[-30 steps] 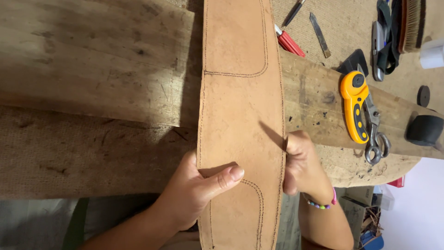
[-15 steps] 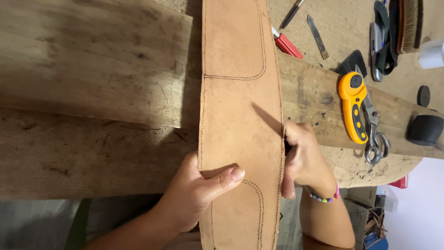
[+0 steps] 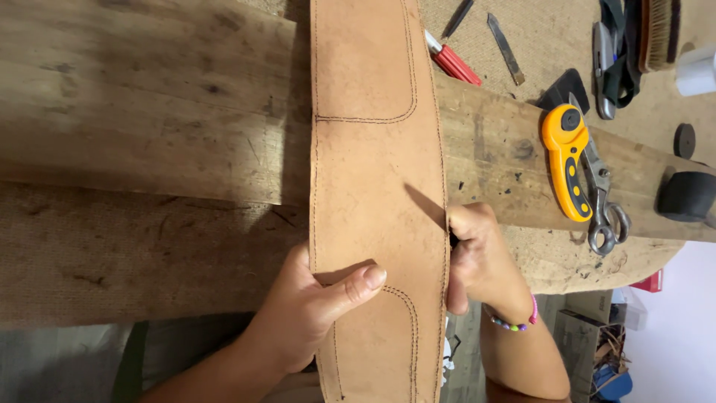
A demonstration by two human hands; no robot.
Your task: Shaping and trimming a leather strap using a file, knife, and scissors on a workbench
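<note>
Worn wooden plank surface [image 3: 149, 112] over burlap-covered bench. Long tan stitched leather strap [image 3: 377, 186] lies lengthwise across plank, near end overhanging edge. Left hand [image 3: 313, 313] grasps strap, thumb on top. Right hand [image 3: 481, 257] clenched at strap's right edge around small dark tool, mostly hidden. Orange rotary cutter [image 3: 567, 160] beside steel scissors [image 3: 604, 198], right.

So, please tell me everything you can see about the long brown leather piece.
The leather piece is a long tan strip, matte and slightly grainy, that widens in the middle. Dark stitch lines follow its edges and outline rounded panels near both ends. It lies lengthwise across a worn wooden plank, running out of view at top and bottom. The left hand grips its left edge, thumb on top; the right hand is closed against its right edge.
</note>
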